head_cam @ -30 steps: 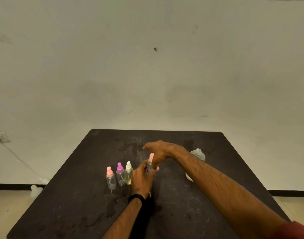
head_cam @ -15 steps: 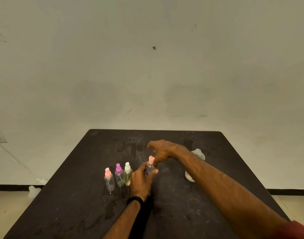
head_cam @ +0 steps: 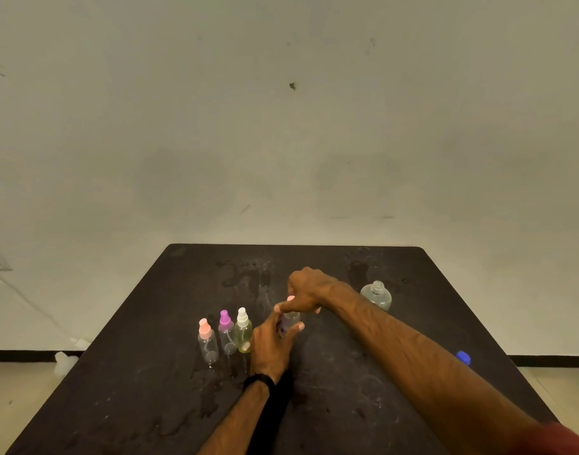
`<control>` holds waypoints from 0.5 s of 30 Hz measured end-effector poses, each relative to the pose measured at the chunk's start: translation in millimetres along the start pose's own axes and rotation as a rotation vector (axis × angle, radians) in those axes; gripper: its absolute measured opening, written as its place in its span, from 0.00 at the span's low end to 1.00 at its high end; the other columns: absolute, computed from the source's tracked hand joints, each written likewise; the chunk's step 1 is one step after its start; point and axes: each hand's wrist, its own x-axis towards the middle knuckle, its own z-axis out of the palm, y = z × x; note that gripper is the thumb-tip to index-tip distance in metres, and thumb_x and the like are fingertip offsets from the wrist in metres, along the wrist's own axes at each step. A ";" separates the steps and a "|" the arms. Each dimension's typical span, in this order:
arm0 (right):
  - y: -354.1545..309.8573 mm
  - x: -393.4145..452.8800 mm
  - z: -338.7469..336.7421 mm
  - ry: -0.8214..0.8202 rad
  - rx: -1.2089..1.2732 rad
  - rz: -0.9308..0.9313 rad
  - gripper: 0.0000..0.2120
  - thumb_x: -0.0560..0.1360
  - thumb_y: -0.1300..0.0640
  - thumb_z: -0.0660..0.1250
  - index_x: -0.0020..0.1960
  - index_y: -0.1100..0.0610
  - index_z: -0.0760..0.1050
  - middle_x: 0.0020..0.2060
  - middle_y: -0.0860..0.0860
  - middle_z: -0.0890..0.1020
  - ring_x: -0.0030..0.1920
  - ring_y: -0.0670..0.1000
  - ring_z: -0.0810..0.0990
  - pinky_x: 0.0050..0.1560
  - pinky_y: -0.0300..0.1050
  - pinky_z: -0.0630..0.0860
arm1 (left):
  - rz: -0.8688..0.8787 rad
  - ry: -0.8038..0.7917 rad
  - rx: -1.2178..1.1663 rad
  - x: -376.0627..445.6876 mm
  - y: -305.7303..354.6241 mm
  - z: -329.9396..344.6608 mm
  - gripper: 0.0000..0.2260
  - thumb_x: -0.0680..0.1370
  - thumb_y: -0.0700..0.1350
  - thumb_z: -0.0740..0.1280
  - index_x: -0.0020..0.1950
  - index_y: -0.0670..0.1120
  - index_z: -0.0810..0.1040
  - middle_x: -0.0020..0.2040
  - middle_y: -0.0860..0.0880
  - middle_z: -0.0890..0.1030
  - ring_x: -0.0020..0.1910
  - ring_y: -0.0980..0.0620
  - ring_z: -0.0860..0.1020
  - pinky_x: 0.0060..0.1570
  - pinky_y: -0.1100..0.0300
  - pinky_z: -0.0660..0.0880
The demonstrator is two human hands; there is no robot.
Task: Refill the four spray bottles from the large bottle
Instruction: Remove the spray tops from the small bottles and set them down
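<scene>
Three small spray bottles stand in a row on the dark table (head_cam: 150, 389): one with a peach cap (head_cam: 208, 343), one with a purple cap (head_cam: 226, 334), and a yellowish one with a white cap (head_cam: 243, 330). My left hand (head_cam: 271, 346) grips the body of a fourth small bottle (head_cam: 288, 321) just right of the row. My right hand (head_cam: 306, 290) is curled over that bottle's pink spray cap and pinches it from above. The large clear bottle (head_cam: 376, 295), uncapped, stands to the right behind my right forearm.
A blue cap (head_cam: 463, 357) lies near the table's right edge. Wet patches mark the tabletop around the bottles and toward the far side. A white wall rises behind the table, with a wall socket and cable at left.
My right hand has come down from hovering above the pink cap to closing over it. My left hand still holds the same bottle in about the same place.
</scene>
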 end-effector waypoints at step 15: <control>15.1 4.3 -1.4 0.007 0.182 -0.116 0.10 0.73 0.63 0.70 0.54 0.55 0.80 0.55 0.54 0.80 0.55 0.54 0.79 0.57 0.49 0.78 | 0.013 -0.017 -0.015 1.2 -4.9 4.2 0.13 0.75 0.52 0.75 0.58 0.54 0.80 0.48 0.56 0.84 0.49 0.58 0.82 0.50 0.63 0.80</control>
